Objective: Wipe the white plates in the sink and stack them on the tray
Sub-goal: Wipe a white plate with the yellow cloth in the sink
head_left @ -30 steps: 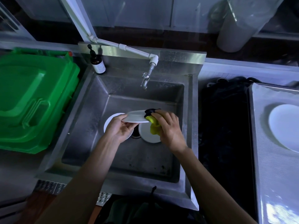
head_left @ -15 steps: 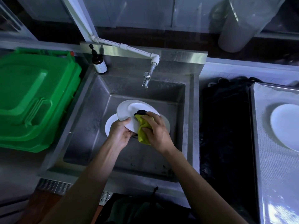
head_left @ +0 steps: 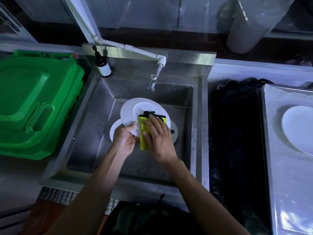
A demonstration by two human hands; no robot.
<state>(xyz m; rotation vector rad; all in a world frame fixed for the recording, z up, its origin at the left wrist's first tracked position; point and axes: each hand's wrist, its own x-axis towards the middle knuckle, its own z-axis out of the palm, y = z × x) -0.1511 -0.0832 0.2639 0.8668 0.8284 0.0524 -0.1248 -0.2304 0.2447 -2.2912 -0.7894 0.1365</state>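
Note:
My left hand (head_left: pixel 124 139) grips the near rim of a white plate (head_left: pixel 133 110), tilted up over the steel sink (head_left: pixel 94 116) with its underside facing me. My right hand (head_left: pixel 159 138) presses a yellow cloth with black edging (head_left: pixel 144 131) flat against that plate, fingers spread and straight. Two more white plates lie on the sink floor beneath: one at the left (head_left: pixel 115 131) and one at the right (head_left: pixel 174 133), both partly hidden. On the steel tray (head_left: pixel 277 150) at the far right lies another white plate (head_left: pixel 299 128).
A tap (head_left: pixel 153 82) on a white pipe hangs over the sink's back. A brown pump bottle (head_left: pixel 102 64) stands at the back left corner. A green bin lid (head_left: pixel 33 106) lies left of the sink. A dark gap (head_left: pixel 235 133) separates sink and tray.
The plate has tipped from nearly edge-on to facing me, and rose slightly. My right hand has opened flat over the cloth and slid it across the plate.

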